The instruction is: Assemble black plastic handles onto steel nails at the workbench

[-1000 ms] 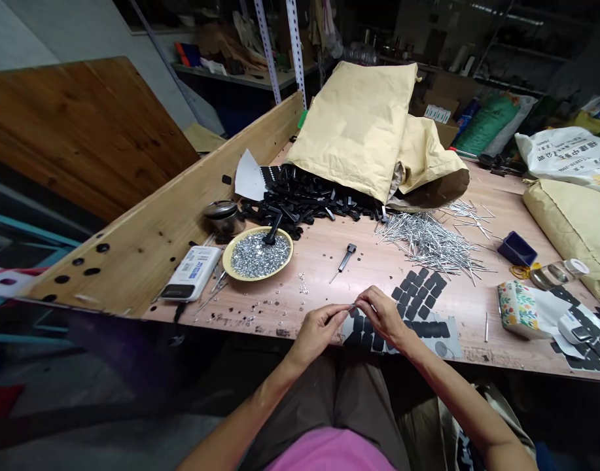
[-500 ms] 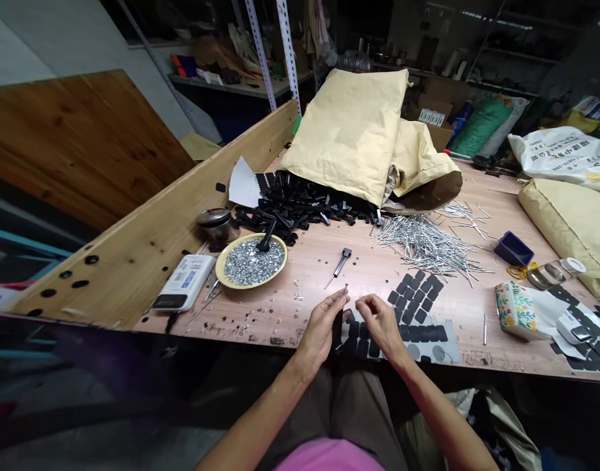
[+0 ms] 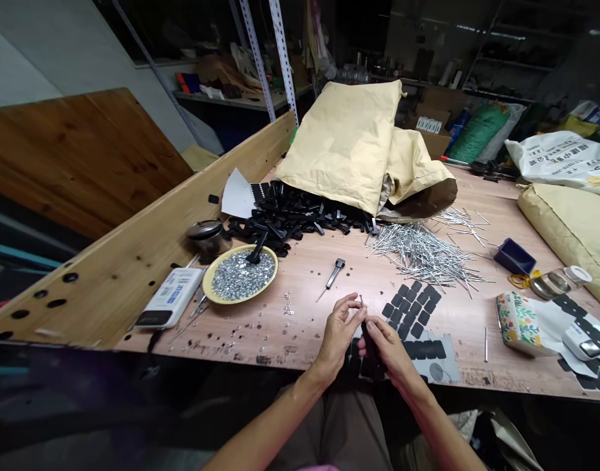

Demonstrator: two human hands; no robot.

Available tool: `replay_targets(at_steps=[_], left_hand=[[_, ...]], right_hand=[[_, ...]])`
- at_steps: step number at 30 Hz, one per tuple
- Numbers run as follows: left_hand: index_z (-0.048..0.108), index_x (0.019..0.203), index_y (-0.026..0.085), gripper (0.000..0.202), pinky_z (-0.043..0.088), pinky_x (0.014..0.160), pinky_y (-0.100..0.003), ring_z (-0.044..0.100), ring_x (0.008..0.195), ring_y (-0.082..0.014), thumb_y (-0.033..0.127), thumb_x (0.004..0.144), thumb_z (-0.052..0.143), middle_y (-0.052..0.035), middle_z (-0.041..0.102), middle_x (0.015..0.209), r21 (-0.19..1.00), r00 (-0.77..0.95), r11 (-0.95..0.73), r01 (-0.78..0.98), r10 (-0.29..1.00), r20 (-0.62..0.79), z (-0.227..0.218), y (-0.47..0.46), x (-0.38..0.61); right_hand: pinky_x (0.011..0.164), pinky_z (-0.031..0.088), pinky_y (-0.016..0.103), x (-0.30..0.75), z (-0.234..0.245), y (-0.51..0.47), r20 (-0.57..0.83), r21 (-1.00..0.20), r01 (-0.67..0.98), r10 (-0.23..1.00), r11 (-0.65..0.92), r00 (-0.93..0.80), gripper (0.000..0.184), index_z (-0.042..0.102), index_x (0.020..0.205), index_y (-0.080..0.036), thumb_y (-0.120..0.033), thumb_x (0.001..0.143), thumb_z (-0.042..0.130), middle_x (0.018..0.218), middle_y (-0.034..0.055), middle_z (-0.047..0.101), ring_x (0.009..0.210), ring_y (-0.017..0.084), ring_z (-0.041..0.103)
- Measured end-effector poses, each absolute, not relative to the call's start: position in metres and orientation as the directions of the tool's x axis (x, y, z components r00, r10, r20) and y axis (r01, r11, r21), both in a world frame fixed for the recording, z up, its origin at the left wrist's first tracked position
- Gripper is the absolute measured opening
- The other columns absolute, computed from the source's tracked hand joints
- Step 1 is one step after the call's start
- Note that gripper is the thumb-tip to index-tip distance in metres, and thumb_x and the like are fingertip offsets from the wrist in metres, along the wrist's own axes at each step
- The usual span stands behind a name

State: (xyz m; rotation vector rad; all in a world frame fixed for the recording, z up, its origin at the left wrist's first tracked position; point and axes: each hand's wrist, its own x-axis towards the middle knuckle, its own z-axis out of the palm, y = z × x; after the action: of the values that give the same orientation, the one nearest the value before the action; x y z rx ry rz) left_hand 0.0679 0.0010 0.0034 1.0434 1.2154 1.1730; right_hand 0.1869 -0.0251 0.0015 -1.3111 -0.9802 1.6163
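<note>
My left hand (image 3: 339, 332) is closed, thumb and fingers pinching near the top of a dark, narrow black plastic part (image 3: 370, 350). A small metallic tip pokes up between the fingertips. My right hand (image 3: 387, 345) grips the same part from the other side, fingers curled round it; much of it is hidden by the hands. Beyond them on the table lies a black-headed piece with a thin metal rod (image 3: 334, 275). Black adhesive pads (image 3: 411, 309) on a backing sheet are beside and under my right hand.
A yellow bowl (image 3: 206, 282) of small metal pieces stands left, near a white box-shaped device (image 3: 169, 297). Behind are a heap of black plastic parts (image 3: 300, 216) and a large paper sack (image 3: 339, 144). Metal rods (image 3: 422, 252), a blue tray (image 3: 514, 256) and a jar (image 3: 561, 282) lie right.
Both hands have come together round the black part, which now stands further right. My right hand has closed onto it. The view has shifted slightly.
</note>
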Motion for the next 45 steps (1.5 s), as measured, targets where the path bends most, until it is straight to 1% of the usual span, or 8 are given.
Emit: replay_targets(at_steps=[6,11,17,22,26,31,37,45], left_hand=[[0.069,0.084,0.019,0.015,0.049,0.075,-0.032,0.059,0.087,-0.0202,0.028,0.075,0.062,-0.0079,0.054,0.096,0.935,0.031,-0.01,0.354,1.0,-0.001,0.004,0.023,0.068],[0.063,0.11,0.016,0.033,0.045,0.065,-0.036,0.056,0.097,-0.033,0.032,0.082,0.056,-0.0161,0.052,0.103,0.473,-0.149,0.134,0.871,0.989,-0.005,0.004,0.065,0.045],[0.066,0.102,0.016,0.031,0.041,0.06,-0.035,0.064,0.077,-0.0326,0.03,0.087,0.043,-0.0181,0.063,0.091,0.359,-0.095,0.13,0.924,0.989,-0.114,-0.008,0.078,0.037],[0.062,0.099,0.022,0.022,0.044,0.064,-0.034,0.066,0.071,-0.0298,0.031,0.083,0.049,-0.0085,0.068,0.068,0.63,-0.096,0.123,0.767,0.992,-0.077,-0.005,0.068,0.032],[0.055,0.09,0.021,0.02,0.051,0.065,-0.031,0.069,0.072,-0.0233,0.038,0.081,0.054,-0.0051,0.07,0.07,0.943,-0.087,0.301,0.144,0.953,-0.291,0.007,0.06,0.033],[0.054,0.082,0.016,0.023,0.055,0.059,-0.031,0.07,0.065,-0.0228,0.038,0.082,0.056,-0.0084,0.07,0.065,0.797,0.043,0.552,-0.244,0.828,-0.559,0.026,0.055,0.039],[0.046,0.078,0.019,0.027,0.055,0.053,-0.026,0.063,0.048,-0.0133,0.012,0.068,0.07,-0.0024,0.069,0.064,0.712,0.13,0.658,-0.245,0.75,-0.649,0.029,0.052,0.041],[0.057,0.089,0.016,0.032,0.05,0.046,-0.023,0.054,0.043,-0.0089,0.016,0.062,0.071,-0.0011,0.067,0.069,0.73,0.205,0.648,-0.22,0.762,-0.614,0.027,0.044,0.043]], right_hand=[[0.06,0.047,0.026,0.234,-0.011,-0.019,-0.011,-0.929,0.368,0.999,-0.027,0.046,0.023,0.064,0.091,-0.021,-0.04,0.085,0.05,0.083,0.0025,0.062,0.068,0.014,0.057],[0.057,0.039,0.025,0.298,-0.026,-0.004,0.416,-0.305,0.952,0.904,0.034,0.101,0.022,0.066,0.089,-0.024,-0.024,0.09,0.045,0.084,0.0068,0.058,0.078,0.019,0.05],[0.061,0.036,0.027,0.34,-0.036,0.017,0.319,0.078,0.995,0.947,-0.055,0.028,0.017,0.066,0.083,-0.022,-0.018,0.087,0.05,0.085,0.0061,0.064,0.077,0.02,0.046],[0.062,0.034,0.028,0.342,-0.034,0.026,0.202,0.147,0.988,0.979,-0.046,0.016,0.016,0.065,0.086,-0.022,-0.02,0.089,0.049,0.085,0.0061,0.064,0.08,0.02,0.049],[0.058,0.033,0.027,0.345,-0.031,0.033,0.15,0.198,0.98,0.989,-0.03,-0.001,0.022,0.063,0.082,-0.021,-0.026,0.093,0.044,0.084,0.0073,0.063,0.08,0.02,0.05],[0.056,0.034,0.027,0.344,-0.03,0.034,0.111,0.199,0.979,0.992,0.043,-0.066,0.022,0.062,0.084,-0.017,-0.016,0.092,0.041,0.085,0.0101,0.062,0.08,0.02,0.05],[0.056,0.038,0.025,0.325,-0.04,0.003,0.057,0.074,0.832,0.831,0.549,-0.553,0.025,0.061,0.09,-0.02,-0.006,0.09,0.04,0.083,0.0045,0.061,0.075,0.016,0.049],[0.052,0.036,0.024,0.331,-0.033,0.01,0.062,0.062,0.803,0.801,0.593,-0.596,0.023,0.061,0.084,-0.019,-0.006,0.088,0.042,0.078,0.0044,0.06,0.072,0.016,0.049]])
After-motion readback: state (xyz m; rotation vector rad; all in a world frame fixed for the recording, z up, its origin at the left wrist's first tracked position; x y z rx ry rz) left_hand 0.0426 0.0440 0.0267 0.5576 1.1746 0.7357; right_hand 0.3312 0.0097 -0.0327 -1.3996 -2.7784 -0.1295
